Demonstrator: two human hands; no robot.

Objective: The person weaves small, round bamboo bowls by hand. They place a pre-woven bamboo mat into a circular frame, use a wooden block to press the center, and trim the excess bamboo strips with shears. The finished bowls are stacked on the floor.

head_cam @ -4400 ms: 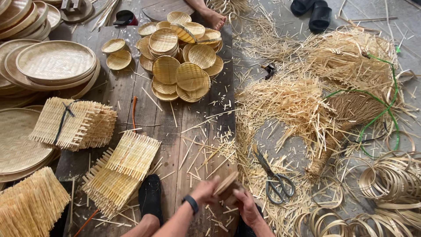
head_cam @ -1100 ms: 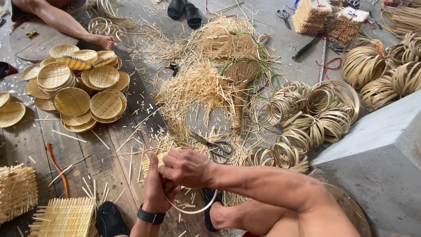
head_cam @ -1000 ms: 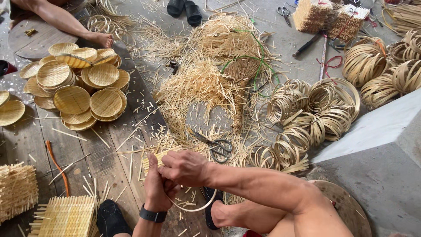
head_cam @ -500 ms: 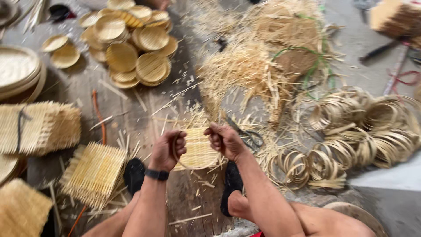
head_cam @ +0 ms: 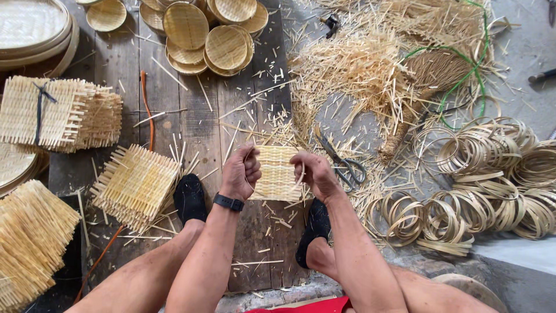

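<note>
My left hand (head_cam: 243, 173) and my right hand (head_cam: 313, 174) hold a small woven bamboo mat (head_cam: 277, 171) between them, with a thin bamboo ring (head_cam: 303, 169) pressed around its edge. The mat is flat and pale yellow, held above the wooden boards. A black watch sits on my left wrist. Both feet in black shoes rest on the boards below the hands.
Scissors (head_cam: 343, 163) lie just right of the hands among loose bamboo strips (head_cam: 353, 69). Piles of bamboo rings (head_cam: 492, 179) lie at the right. Stacks of square woven mats (head_cam: 134, 184) sit at the left, finished round baskets (head_cam: 208, 35) at the top.
The view has swung from the ring piles back to the boards. My hands fetched a ring, then raised the woven mat and hold it with the ring around it.
</note>
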